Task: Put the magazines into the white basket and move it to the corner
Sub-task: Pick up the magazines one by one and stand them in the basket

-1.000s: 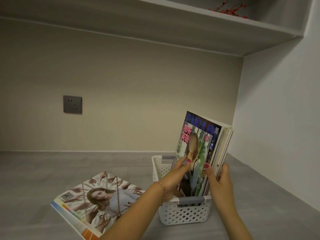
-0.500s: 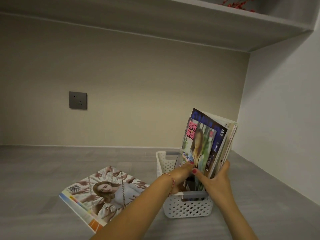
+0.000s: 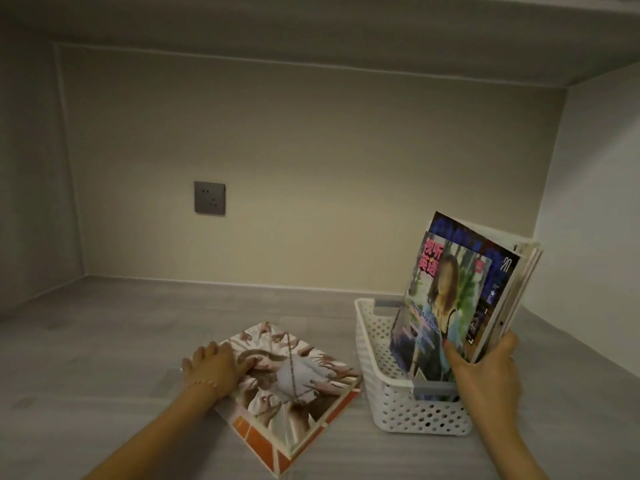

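Observation:
A white perforated basket (image 3: 379, 368) stands on the grey desk at the right. Several magazines (image 3: 460, 289) stand upright in it, leaning right, the front one showing a woman on a colourful cover. My right hand (image 3: 485, 372) grips their lower right edge, thumb on the front cover. One more magazine (image 3: 294, 382), with a cover of many hands around a figure, lies flat on the desk left of the basket. My left hand (image 3: 214, 367) rests on its left edge, the thumb lying on the cover; whether the fingers curl under the edge is hidden.
The grey desk surface (image 3: 121, 341) runs back to a beige wall with a dark power socket (image 3: 209, 198). A white side wall (image 3: 595, 237) meets it in a corner at the back right. A shelf (image 3: 346, 29) hangs overhead.
My left hand has let go of the upright magazines and moved left onto the flat magazine. My right hand still holds the stack in the basket. The camera has turned left.

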